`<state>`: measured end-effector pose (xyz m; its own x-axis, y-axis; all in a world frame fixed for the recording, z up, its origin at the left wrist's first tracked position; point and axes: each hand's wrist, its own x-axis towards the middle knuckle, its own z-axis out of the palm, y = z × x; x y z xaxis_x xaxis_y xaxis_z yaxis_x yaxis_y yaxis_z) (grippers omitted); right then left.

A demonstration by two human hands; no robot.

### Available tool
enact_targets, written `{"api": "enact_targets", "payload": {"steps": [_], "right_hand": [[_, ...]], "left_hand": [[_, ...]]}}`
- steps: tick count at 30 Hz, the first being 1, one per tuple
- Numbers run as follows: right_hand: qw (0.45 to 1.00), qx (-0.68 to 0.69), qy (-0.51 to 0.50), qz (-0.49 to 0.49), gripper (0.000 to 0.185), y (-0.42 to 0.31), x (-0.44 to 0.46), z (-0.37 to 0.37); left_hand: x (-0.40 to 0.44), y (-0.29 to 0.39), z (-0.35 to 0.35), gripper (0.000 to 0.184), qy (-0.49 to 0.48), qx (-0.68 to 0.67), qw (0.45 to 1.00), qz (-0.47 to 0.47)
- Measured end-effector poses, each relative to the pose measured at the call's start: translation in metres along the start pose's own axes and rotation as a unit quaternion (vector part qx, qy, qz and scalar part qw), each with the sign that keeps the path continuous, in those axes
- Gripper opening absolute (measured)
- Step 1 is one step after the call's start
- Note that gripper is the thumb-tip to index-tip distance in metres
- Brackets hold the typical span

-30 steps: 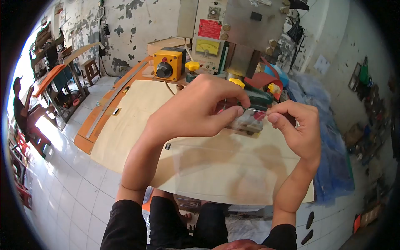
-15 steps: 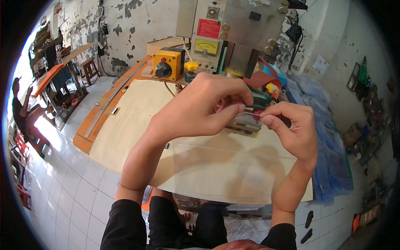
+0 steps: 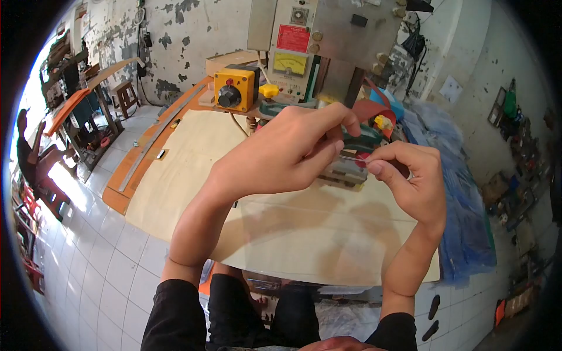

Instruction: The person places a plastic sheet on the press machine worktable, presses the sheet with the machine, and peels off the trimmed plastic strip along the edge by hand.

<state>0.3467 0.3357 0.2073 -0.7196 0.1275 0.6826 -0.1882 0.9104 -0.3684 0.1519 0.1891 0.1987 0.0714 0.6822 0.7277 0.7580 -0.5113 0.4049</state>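
A thin clear plastic sheet (image 3: 353, 158) shows as a fine edge between my two hands, raised over the pale work surface (image 3: 175, 181). My right hand (image 3: 413, 178) pinches its right end between thumb and forefinger. At the left end, my left hand (image 3: 287, 149) has thumb and forefinger bent close to the sheet, with a small gap between their tips; the other fingers are partly hidden. Just behind the hands stands the machine's lower metal block (image 3: 345, 175), under a dark green part (image 3: 363, 140).
A yellow control box (image 3: 234, 89) and a machine with a yellow gauge (image 3: 290, 64) stand behind. A metal ruler (image 3: 158, 143) lies at the left table edge. Blue plastic sheets (image 3: 468, 234) hang at right. Far left, a person (image 3: 36, 158) is seated.
The machine's upper part has risen slightly behind my hands. My left forefinger has lifted away from the thumb. My right hand moved slightly left at first, then held still.
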Motion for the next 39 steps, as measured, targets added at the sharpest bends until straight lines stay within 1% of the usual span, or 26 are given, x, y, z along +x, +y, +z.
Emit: {"api": "enact_targets", "payload": {"steps": [3, 5, 9, 11, 15, 18, 21, 24, 26, 28, 30, 32, 36, 39], "right_hand": [[1.000, 0.003, -0.001, 0.006, 0.006, -0.001, 0.001, 0.000], [1.000, 0.006, -0.002, 0.012, 0.006, -0.002, 0.001, 0.001], [1.000, 0.004, 0.003, 0.003, 0.005, -0.002, 0.000, 0.001], [1.000, 0.003, 0.003, -0.003, 0.005, -0.002, 0.000, 0.001], [1.000, 0.001, -0.001, 0.006, 0.005, -0.002, 0.000, 0.000], [1.000, 0.002, -0.001, 0.009, 0.005, 0.000, 0.001, 0.001], [1.000, 0.008, 0.004, 0.006, 0.006, 0.001, 0.001, 0.002], [1.000, 0.011, 0.004, 0.000, 0.006, -0.003, 0.001, 0.005], [1.000, 0.011, 0.003, -0.005, 0.006, -0.006, 0.002, 0.007], [1.000, 0.009, -0.018, 0.010, 0.005, -0.007, 0.002, 0.008], [1.000, 0.012, -0.016, 0.004, 0.004, -0.005, 0.002, 0.008], [1.000, 0.014, -0.015, -0.001, 0.004, -0.003, 0.003, 0.008], [1.000, 0.019, -0.001, -0.003, 0.005, -0.002, 0.002, 0.004], [1.000, 0.021, 0.007, -0.001, 0.005, -0.002, 0.001, 0.000]], "left_hand": [[0.001, -0.001, -0.001, 0.017, 0.005, 0.001, 1.000, 0.008], [0.001, 0.000, -0.001, 0.017, 0.000, -0.018, 1.000, -0.008], [0.002, -0.001, 0.000, 0.017, -0.005, -0.016, 1.000, 0.004], [0.002, 0.003, -0.001, 0.018, -0.013, -0.002, 1.000, -0.020], [0.001, -0.002, 0.002, 0.019, 0.003, -0.008, 1.000, -0.009], [0.001, -0.001, 0.000, 0.019, -0.018, -0.014, 1.000, 0.005], [0.002, -0.002, 0.002, 0.020, -0.029, -0.002, 1.000, -0.009], [0.002, 0.000, 0.003, 0.016, -0.029, -0.002, 0.999, -0.020], [0.001, -0.001, 0.004, 0.014, -0.063, -0.003, 0.998, 0.012], [0.001, -0.001, 0.003, 0.014, -0.067, 0.014, 0.998, 0.007], [0.000, -0.002, 0.000, 0.014, -0.071, 0.032, 0.997, 0.002], [0.000, -0.003, -0.005, 0.014, -0.066, 0.029, 0.997, 0.015], [-0.002, -0.005, -0.015, 0.012, -0.067, 0.020, 0.997, 0.013], [-0.002, 0.000, -0.024, 0.011, -0.078, 0.051, 0.996, -0.005]]}}
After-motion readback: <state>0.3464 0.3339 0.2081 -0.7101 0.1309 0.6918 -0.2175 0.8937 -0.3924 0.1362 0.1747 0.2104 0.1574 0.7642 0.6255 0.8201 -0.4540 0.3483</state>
